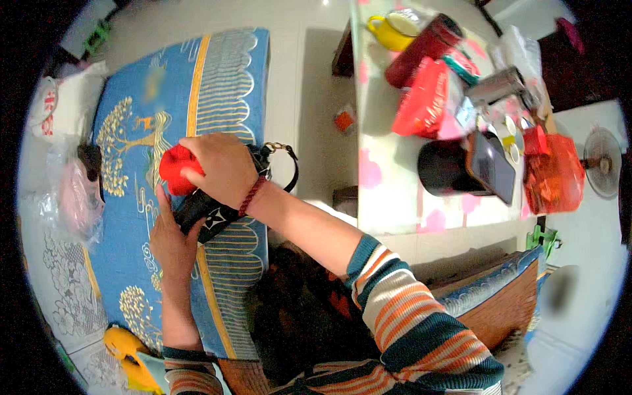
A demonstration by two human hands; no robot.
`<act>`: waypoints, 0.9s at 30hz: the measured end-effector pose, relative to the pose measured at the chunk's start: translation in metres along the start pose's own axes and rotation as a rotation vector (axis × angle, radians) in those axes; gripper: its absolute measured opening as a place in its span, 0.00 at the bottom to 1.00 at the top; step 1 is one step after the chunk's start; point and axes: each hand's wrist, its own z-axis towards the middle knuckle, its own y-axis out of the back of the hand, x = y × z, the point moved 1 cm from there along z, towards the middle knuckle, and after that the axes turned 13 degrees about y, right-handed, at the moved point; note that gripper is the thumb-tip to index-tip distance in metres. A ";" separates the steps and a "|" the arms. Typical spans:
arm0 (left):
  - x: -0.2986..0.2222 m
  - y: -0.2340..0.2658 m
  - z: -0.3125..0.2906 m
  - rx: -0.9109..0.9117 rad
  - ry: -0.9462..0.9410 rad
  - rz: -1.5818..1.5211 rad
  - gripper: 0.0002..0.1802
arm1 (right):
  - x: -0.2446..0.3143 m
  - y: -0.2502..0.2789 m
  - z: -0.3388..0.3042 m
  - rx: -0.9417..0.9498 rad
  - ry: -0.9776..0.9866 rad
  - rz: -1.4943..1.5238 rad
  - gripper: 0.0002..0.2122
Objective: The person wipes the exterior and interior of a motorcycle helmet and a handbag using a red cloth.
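My right hand grips a small red cloth item and presses it at the opening of a black bag with white star marks. A red cord bracelet circles that wrist. My left hand lies against the bag's near side, steadying it. The bag rests on a blue patterned cushion, and its strap with a metal clasp trails off to the right.
A low table on the right carries a yellow mug, a red bottle, red packets, a black cup, a phone and a red bag. Plastic bags lie left. A small fan stands far right.
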 end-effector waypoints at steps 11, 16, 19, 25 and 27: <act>0.044 0.048 -0.143 0.127 0.330 -0.214 0.29 | 0.156 0.029 -0.148 -0.181 -0.460 0.832 0.30; 0.048 0.051 -0.140 0.063 0.315 -0.083 0.25 | 0.181 -0.004 -0.174 0.127 -0.069 0.350 0.14; 0.052 0.047 -0.135 0.058 0.340 0.012 0.27 | 0.204 0.012 -0.197 0.187 -0.055 0.222 0.11; 0.037 0.040 -0.131 0.262 0.300 -0.648 0.25 | 0.187 -0.005 -0.189 0.107 0.258 0.003 0.16; 0.048 0.029 -0.127 0.337 0.314 -0.828 0.24 | 0.154 -0.042 -0.188 0.226 0.243 -0.048 0.18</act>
